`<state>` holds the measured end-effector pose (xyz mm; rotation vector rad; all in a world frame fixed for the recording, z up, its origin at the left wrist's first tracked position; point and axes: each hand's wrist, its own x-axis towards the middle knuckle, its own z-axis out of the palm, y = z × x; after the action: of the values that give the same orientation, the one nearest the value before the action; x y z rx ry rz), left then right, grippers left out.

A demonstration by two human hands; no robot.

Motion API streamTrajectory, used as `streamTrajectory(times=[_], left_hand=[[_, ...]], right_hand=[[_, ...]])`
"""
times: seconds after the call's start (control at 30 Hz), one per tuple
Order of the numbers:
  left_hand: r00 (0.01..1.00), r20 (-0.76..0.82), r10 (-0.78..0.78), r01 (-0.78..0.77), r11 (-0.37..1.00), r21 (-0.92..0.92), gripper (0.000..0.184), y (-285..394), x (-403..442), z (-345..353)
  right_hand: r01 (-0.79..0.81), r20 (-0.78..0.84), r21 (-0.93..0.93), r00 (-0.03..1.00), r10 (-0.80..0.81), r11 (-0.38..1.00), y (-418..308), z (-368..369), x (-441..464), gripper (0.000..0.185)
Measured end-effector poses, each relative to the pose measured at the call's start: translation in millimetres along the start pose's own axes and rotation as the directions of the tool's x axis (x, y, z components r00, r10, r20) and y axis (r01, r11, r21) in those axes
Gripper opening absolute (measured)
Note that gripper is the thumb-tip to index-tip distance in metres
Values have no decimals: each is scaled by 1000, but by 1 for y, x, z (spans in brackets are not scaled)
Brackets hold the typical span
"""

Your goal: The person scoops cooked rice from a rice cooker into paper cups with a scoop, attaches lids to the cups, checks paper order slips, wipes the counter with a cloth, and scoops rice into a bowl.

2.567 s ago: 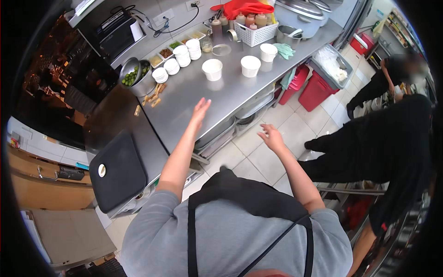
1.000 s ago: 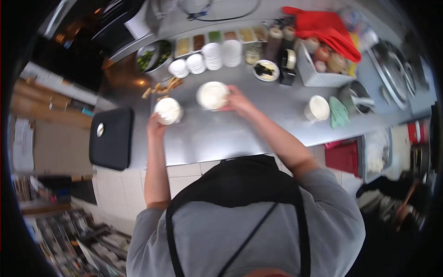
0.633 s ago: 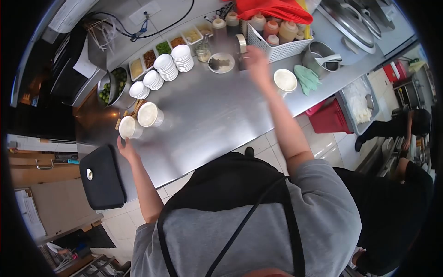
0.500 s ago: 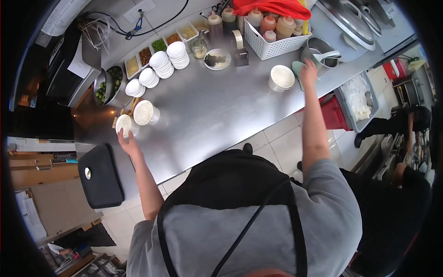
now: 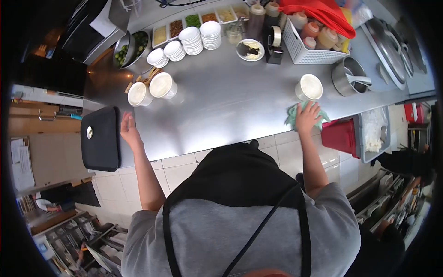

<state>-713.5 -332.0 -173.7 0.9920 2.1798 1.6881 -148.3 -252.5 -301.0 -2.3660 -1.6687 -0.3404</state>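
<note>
My right hand (image 5: 308, 118) lies with its fingers spread on top of a crumpled green cloth (image 5: 291, 115), close to the front edge of the steel counter (image 5: 221, 108). Just beyond the fingertips stands a white tub (image 5: 309, 87) with a pale top. Over by the counter's left end, my left hand (image 5: 130, 131) holds nothing, its fingers stretched out. It is between the black tray (image 5: 100, 147) and the counter surface. Past it stand two more white tubs, a smaller-looking one (image 5: 137, 94) and one (image 5: 163, 85) to its right.
Stacks of small white dishes (image 5: 190, 40) stand before bins of chopped food (image 5: 192, 21). A bowl of limes (image 5: 131, 48) is at left. Farther right are a white plate (image 5: 250, 50), a tape dispenser (image 5: 275, 46), a bottle basket (image 5: 304, 54) and a metal pot (image 5: 349, 76).
My right hand has moved from beside the pot toward the counter's front edge, with the green cloth under it. The left hand has come away from the left tub. The view has shifted.
</note>
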Motion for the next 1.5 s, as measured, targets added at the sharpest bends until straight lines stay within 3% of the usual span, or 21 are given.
streamTrajectory(times=[0.2, 0.27, 0.33, 0.4, 0.47, 0.57, 0.63, 0.7, 0.77, 0.8, 0.87, 0.97, 1.03, 1.07, 1.17, 1.23, 1.3, 1.33, 1.37, 1.43, 1.5], left_hand=[[994, -25, -110, 110, 994, -16, 18, -18, -34, -20], [991, 3, -134, 134, 990, -33, 18, -27, -43, -27], [992, 31, -125, 124, 992, 32, 18, -23, -51, -32], [994, -3, -113, 113, 993, 32, 19, -13, -55, -43], [994, -39, -106, 107, 994, 36, 19, -10, -60, -58], [984, -84, -156, 163, 984, 72, 20, -26, -67, -88], [980, -112, -167, 175, 983, 61, 20, -41, -73, -107], [964, -146, -224, 230, 973, 21, 20, -49, -77, -125], [950, -169, -264, 267, 964, -6, 19, -52, -76, -136], [934, -194, -299, 299, 954, -29, 19, -54, -73, -141], [936, -182, -300, 299, 954, -34, 19, -60, -64, -148], [959, -124, -256, 248, 966, -73, 20, -51, -43, -139], [976, -50, -211, 205, 974, -91, 21, -43, -29, -117], [986, 0, -168, 167, 980, -109, 22, -38, -22, -103], [985, 154, -73, 95, 985, -147, 21, -14, -8, -48], [973, 229, -38, 75, 985, -157, 20, -1, 0, -14], [934, 333, 132, -98, 988, -116, 20, 7, 5, 10], [930, 343, 132, -97, 988, -117, 20, 13, 5, 18], [911, 384, 153, -145, 988, -50, 20, 21, 6, 24], [890, 424, 166, -189, 982, 12, 21, 25, 10, 42], [743, 487, 460, -571, 815, 102, 38, 23, 22, 62]], right_hand=[[685, -61, 406, 681, -730, 605, -152, -15, -91, 50], [696, -248, 700, 448, -859, 161, -196, -31, -96, 39], [441, -168, 897, 373, -913, 15, -235, -49, -74, 28], [-100, 443, 882, 514, -735, 461, -279, -89, -15, 21], [241, -102, 956, 808, -581, 168, -311, -68, 40, 30], [525, -258, 783, 762, -594, 334, -344, -23, 78, 25], [706, -73, 410, 656, -751, 577, -352, -18, 57, 28], [474, -56, 848, 523, -850, 236, -355, 15, 16, 36], [337, 45, 939, 63, -997, 64, -330, -37, -5, 39], [340, 49, 938, 68, -997, 69, -323, -43, 3, 39], [-14, 176, 981, 495, -851, 195, -290, -43, 27, 45], [388, 49, 829, 666, -744, 402, -270, -29, 51, 45], [700, -295, 186, 709, -641, 689, -282, 7, 19, 43], [696, -317, -332, 553, -770, 636, -295, 27, -14, 38], [867, -288, 462, 346, -893, 187, -320, -27, -150, 42], [841, -203, 539, 187, -961, 50, -316, -81, -163, 46], [523, -190, 839, 26, -981, -149, -300, -83, -139, 49], [689, -313, 724, 287, -905, -33, -284, -35, -130, 56], [676, -139, 676, 507, -851, 293, -257, -16, -105, 59], [572, -60, 496, 773, -631, 653, -190, 28, -49, 52], [396, -3, 388, 904, -428, 832, -136, -23, -25, 48]])
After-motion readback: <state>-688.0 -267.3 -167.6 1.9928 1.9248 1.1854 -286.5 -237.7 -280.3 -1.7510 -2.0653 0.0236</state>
